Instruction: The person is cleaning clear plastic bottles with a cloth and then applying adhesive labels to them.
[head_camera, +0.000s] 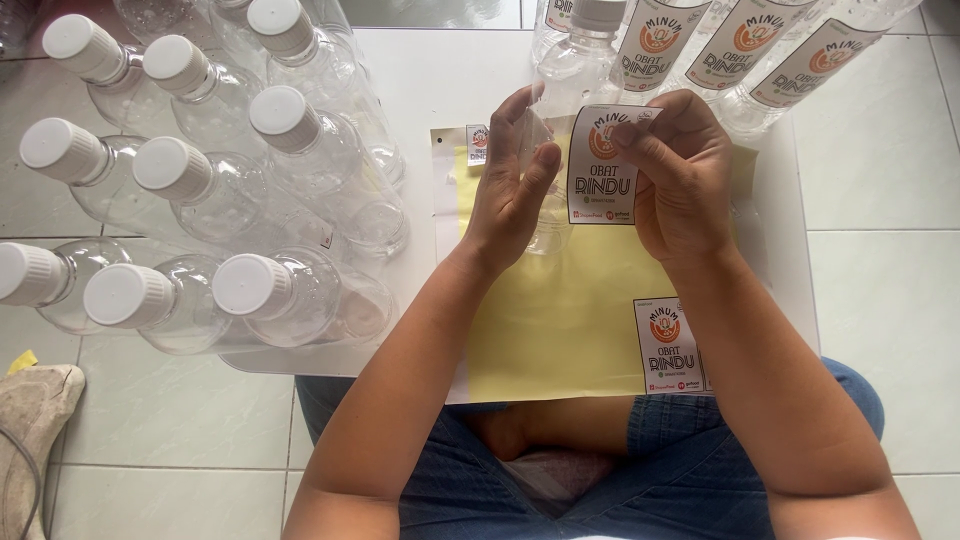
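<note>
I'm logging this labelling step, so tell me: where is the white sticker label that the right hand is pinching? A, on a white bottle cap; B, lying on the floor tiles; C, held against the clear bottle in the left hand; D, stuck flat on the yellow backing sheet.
C: the right hand pinches the top edge of the sticker label against the clear bottle that the left hand steadies, above the yellow backing sheet.
</note>
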